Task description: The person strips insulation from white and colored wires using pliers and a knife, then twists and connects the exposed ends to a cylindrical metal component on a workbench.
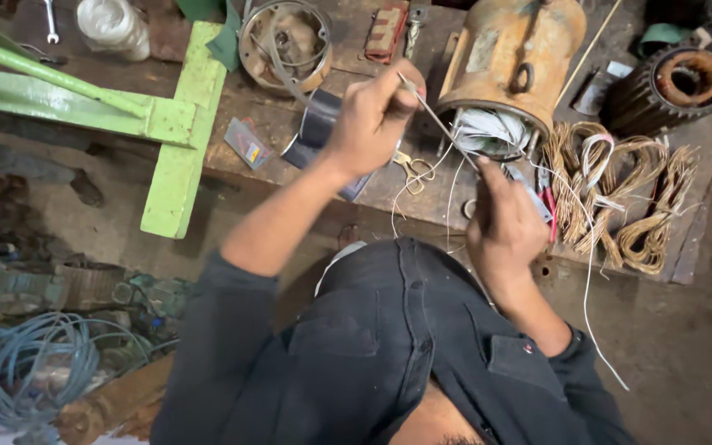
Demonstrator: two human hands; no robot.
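Observation:
My left hand [370, 118] is raised over the workbench and pinches the upper end of a thin white wire [438, 122]. The wire runs down and to the right to my right hand [504, 224], which grips it close to the open mouth of a rusty orange motor housing [511, 51]. White windings and loose white leads [492, 132] show inside that mouth. A long white strand [591, 313] hangs from the bench past my right forearm. Scissors [414, 170] lie on the bench between my hands.
Bundles of copper coil [620, 194] lie right of the motor, with a red-handled tool [550, 210] beside them. A toothed stator core [686, 78] sits far right, a round metal ring [286, 37] at the back. A green metal frame [179, 124] crosses left; blue cable [26, 371] lies on the floor.

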